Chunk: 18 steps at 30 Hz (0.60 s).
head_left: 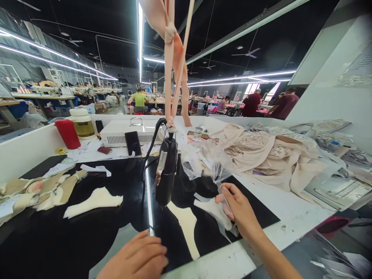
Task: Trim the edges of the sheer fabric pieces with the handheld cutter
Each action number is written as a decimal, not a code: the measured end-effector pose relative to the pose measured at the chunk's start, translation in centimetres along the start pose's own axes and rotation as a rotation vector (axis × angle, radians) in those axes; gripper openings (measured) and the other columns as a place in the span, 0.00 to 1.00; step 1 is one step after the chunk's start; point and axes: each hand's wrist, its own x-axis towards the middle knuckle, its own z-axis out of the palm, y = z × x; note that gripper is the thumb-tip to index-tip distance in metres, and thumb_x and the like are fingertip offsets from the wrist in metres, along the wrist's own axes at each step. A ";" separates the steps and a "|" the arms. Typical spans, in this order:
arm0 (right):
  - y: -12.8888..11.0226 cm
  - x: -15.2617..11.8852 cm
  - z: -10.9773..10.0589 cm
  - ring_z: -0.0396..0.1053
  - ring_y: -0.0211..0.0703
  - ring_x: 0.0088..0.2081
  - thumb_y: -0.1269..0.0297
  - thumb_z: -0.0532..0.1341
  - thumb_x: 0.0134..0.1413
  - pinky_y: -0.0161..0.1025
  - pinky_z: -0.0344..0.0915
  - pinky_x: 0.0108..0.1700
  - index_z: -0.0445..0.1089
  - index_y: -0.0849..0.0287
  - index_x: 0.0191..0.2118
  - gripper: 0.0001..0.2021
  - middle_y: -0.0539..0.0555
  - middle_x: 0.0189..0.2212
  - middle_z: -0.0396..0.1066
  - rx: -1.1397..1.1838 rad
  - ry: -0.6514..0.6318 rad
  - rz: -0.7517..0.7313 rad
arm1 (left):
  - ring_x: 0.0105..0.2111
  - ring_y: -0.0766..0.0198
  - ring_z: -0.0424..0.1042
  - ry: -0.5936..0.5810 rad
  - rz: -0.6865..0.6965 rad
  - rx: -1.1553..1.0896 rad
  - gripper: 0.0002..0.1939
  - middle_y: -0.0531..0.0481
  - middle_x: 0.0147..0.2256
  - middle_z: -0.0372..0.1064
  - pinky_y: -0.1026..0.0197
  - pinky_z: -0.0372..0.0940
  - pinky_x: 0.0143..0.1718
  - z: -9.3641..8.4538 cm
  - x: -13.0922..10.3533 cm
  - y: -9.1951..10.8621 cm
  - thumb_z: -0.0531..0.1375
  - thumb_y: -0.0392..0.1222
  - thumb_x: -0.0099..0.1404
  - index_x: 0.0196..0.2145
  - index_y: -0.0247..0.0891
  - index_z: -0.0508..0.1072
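My left hand (136, 257) is low in the middle, its fingers curled together beside a grey translucent sheet (117, 244). Its thumb is hidden, and I cannot make out what it holds. My right hand (240, 207) pinches a thin translucent strip (224, 204) between thumb and fingers, above a white cut piece (213, 211) on the black mat (128, 209). Between the hands lies a cream cut piece (186, 224). Another cream piece (94, 201) rests to the left. A black handheld tool (167, 170) with a silver lever hangs over the mat on knotted pink fabric strips (174, 58).
Beige fabric and lace (270, 151) are heaped at the right, by a clear plastic bag (200, 159). Khaki bundled pieces (46, 190) lie left. Behind stand a white metal box (128, 131), a phone (133, 143), a red cup (67, 133) and a jar (82, 124). People work farther back.
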 end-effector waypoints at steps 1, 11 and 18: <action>0.1 0.0 0.0 0.47 0.28 0.12 0.35 0.62 0.56 0.31 0.41 0.16 0.63 0.54 0.41 0.25 0.47 0.25 0.75 -0.006 -0.001 0.004 | 0.52 0.66 0.79 -0.016 0.014 -0.044 0.10 0.56 0.47 0.81 0.63 0.60 0.67 0.9 2.1 0.7 0.58 0.36 0.76 0.51 0.43 0.75; 1.1 0.3 -0.7 0.52 0.27 0.11 0.40 0.61 0.64 0.29 0.48 0.15 0.67 0.58 0.41 0.22 0.44 0.23 0.71 -0.072 -0.019 -0.011 | 0.66 0.49 0.64 -0.194 -0.109 -0.156 0.22 0.40 0.61 0.70 0.41 0.58 0.67 12.2 13.5 3.0 0.58 0.50 0.77 0.62 0.35 0.68; 0.1 0.0 -1.4 0.53 0.29 0.12 0.36 0.62 0.58 0.31 0.48 0.15 0.64 0.54 0.42 0.24 0.53 0.31 0.80 0.029 0.141 -0.079 | 0.62 0.48 0.68 -0.255 -0.142 -0.185 0.19 0.39 0.59 0.73 0.39 0.57 0.66 12.6 13.7 2.9 0.60 0.50 0.75 0.56 0.35 0.72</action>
